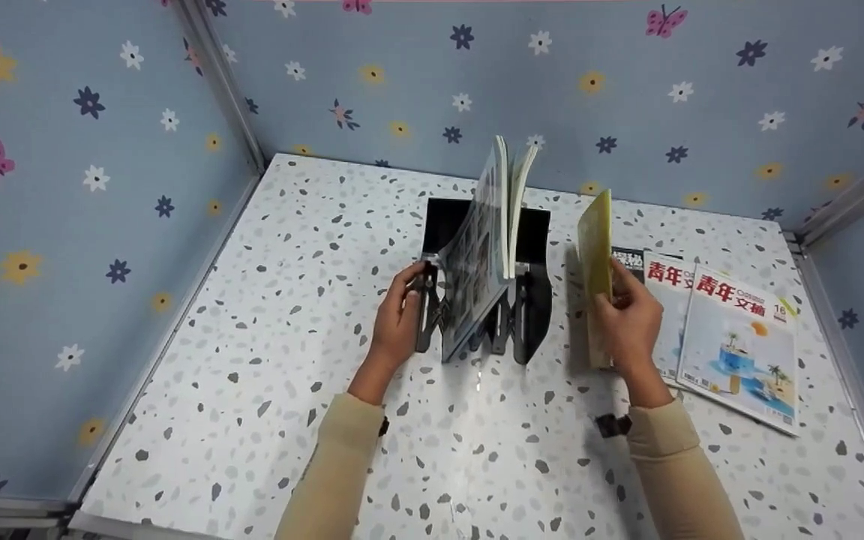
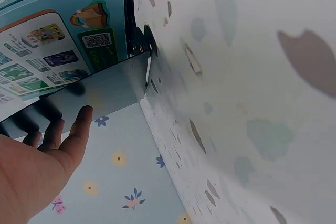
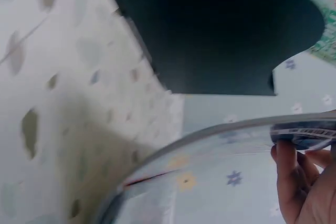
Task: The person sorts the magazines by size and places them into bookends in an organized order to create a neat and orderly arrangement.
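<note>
- Left hand [image 1: 396, 319]: fingers loosely extended, grasping nothing; fingertips at the near side plate of a black expandable bookend [image 1: 447, 216], which stands just to that hand's right.
- Right hand [image 1: 631, 319]: pinches a yellow magazine [image 1: 595, 244] between thumb and fingers. Magazine is upright, edge-on, reaching above and to the left of the knuckles; cannot tell whether its lower edge meets the table.
- Grey-covered magazine [image 1: 477, 247]: stands tilted in the bookend, right of the left hand. A pale-edged magazine [image 1: 520, 217] stands just beside it, on the side toward the right hand. Printed QR code [image 2: 98, 40] on a blue cover above the left fingers in the left wrist view.
- Right of the right hand: two red-titled 青年文摘 magazines [image 1: 739, 352] lie flat, overlapping. A black-headed magazine [image 1: 628, 258] lies just beyond the fingers, partly covered.
- Under both hands: white speckled tabletop [image 1: 267, 375].
- Well beyond both: blue flower-and-butterfly panel [image 1: 417, 60].
- Behind each hand, a tan sleeve [image 1: 334, 457] covers the forearm.
</note>
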Demonstrator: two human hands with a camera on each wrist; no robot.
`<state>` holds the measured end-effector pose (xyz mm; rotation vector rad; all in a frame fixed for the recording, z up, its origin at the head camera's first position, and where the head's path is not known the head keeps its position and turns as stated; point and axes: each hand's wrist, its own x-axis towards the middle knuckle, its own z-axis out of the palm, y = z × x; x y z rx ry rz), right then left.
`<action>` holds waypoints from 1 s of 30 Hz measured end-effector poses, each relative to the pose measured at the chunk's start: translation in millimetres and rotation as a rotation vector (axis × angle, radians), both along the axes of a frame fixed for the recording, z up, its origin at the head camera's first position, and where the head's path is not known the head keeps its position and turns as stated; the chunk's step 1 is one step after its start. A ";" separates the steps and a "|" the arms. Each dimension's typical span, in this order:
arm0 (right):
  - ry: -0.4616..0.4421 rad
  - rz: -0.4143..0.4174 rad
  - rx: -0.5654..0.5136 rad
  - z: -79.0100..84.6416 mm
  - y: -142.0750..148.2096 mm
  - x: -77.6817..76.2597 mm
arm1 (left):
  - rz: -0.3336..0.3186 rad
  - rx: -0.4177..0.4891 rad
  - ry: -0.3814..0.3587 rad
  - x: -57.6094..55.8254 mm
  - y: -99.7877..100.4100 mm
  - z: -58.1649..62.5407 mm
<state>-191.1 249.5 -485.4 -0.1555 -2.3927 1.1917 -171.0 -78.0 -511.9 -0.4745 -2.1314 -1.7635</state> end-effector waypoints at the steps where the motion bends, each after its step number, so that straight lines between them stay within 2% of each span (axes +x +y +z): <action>1: 0.042 0.007 -0.020 3.1 -2.0 1.3 | 0.000 -0.002 -0.001 -0.1 0.1 0.0; 7: 0.286 0.034 -0.094 22.8 -15.8 9.4 | 0.002 -0.003 -0.007 -0.1 -0.3 0.1; 18: 0.689 0.002 -0.090 55.2 -47.7 21.2 | -0.004 0.011 -0.002 1.4 -0.4 0.9; 24: 0.922 -0.002 -0.187 66.0 -66.4 24.1 | -0.003 0.016 -0.011 1.9 -0.6 0.4; 30: 1.039 0.065 -0.246 70.5 -86.9 22.7 | 0.003 0.024 0.011 1.2 -0.1 -1.2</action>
